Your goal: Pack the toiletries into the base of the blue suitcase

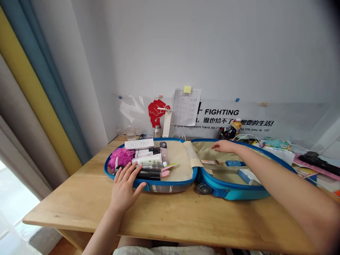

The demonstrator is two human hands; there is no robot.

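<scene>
A blue suitcase [175, 183] lies open on the wooden table, its two halves side by side. My left hand [126, 186], fingers spread, rests on the front rim of the left half, its fingertips over a black object [148, 173]. Around it lie a purple bath puff [120, 157], a white tube [148, 160], a white box [139, 144] and pink items [165, 173]. My right hand [224, 146] hovers over the right half, fingers loosely extended with nothing visible in them. Below it are a blue bottle [233, 163], a blue-white box [248, 176] and a small card [208, 162].
Behind the suitcase stand a glass [130, 133], a silver bottle [157, 131] and a yellow bottle [236, 128]. Packages and books [305, 173] are piled at the right. Curtains [39, 88] hang left; a suitcase wheel [204, 188] sticks out in front.
</scene>
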